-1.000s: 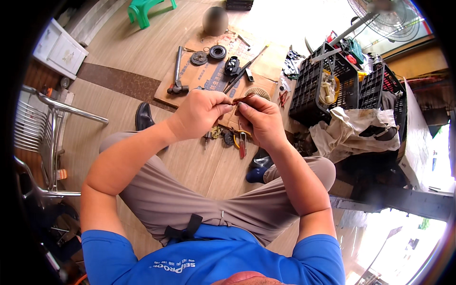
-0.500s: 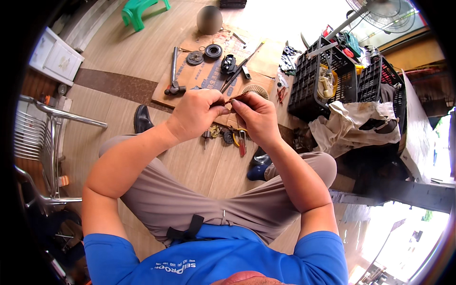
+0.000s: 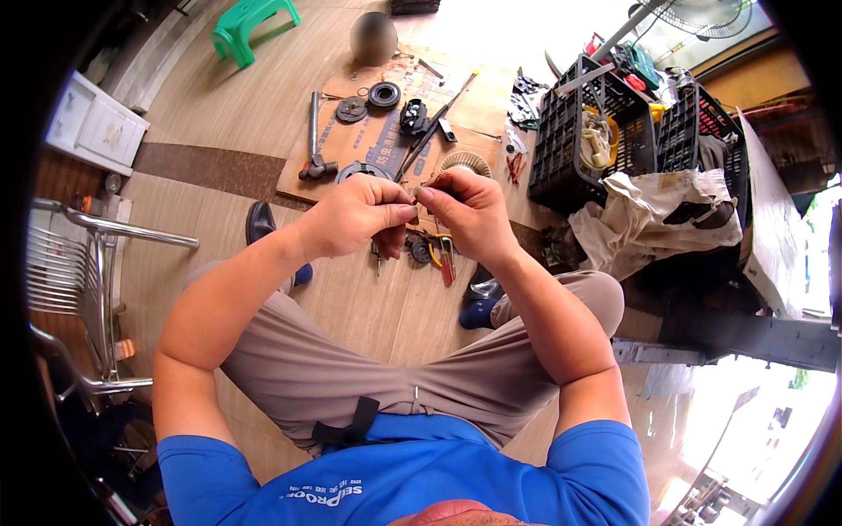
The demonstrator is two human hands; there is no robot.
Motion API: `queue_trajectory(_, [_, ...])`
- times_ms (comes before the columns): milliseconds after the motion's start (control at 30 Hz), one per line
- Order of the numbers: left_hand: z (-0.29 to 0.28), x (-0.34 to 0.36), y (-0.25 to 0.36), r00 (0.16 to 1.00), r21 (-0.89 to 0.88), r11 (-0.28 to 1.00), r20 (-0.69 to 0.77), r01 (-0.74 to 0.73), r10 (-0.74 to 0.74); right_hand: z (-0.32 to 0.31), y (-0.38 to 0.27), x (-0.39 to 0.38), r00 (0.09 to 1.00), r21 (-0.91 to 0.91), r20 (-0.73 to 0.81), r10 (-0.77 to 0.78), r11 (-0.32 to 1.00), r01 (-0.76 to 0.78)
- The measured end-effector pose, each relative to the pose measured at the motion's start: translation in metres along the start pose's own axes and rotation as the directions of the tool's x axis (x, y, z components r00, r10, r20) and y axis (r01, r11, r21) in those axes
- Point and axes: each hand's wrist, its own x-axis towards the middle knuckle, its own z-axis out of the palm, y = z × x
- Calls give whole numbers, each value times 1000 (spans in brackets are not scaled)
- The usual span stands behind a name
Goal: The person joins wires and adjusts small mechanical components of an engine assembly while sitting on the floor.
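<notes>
My left hand (image 3: 351, 215) and my right hand (image 3: 474, 212) meet in front of me above the floor, both in a pinch with the fingertips nearly touching. Thin copper-coloured wire (image 3: 451, 178) shows along the curled fingers of the right hand. The short stretch between the two pinches is mostly hidden by thumbs and fingers. Below the hands lie yellow-handled pliers (image 3: 434, 249), a red-handled tool (image 3: 448, 268) and a dark round part (image 3: 418, 251). Just beyond the right hand, a ribbed round part (image 3: 465, 162) rests on flattened cardboard (image 3: 298, 182).
A hammer (image 3: 315, 131), a black ring (image 3: 384, 95), a dark disc (image 3: 351, 110) and a black housing (image 3: 414, 117) lie on the cardboard. Black crates (image 3: 561, 149) with a draped cloth (image 3: 645, 219) stand right. A metal chair (image 3: 96, 289) is left, a green stool (image 3: 250, 31) far left.
Both hands have come slightly lower and their fingertips closer together. The left fingers have re-gripped, with the lower ones now showing beneath the thumb. The wire shows less between the hands.
</notes>
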Motion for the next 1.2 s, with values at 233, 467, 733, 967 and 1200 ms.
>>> queue_trajectory(233, [10,4,-6,873,628,731,-162,-268,460,5,3,2,990,-188,-131,-56,982,31])
queue_trajectory(467, [3,1,-5,917,647,739,-153,-189,368,1,1,1,995,48,-85,57,997,-53])
queue_trajectory(733, [2,6,-5,994,210,975,-67,-68,84,2,3,1,998,-95,-51,-20,995,15])
queue_trajectory(967, [12,0,6,924,744,645,-100,-178,370,6,3,0,990,-78,-107,96,991,-104])
queue_trajectory(1200, [5,3,-3,814,854,393,60,-342,577,2,-3,-1,991,-40,-10,132,990,-132])
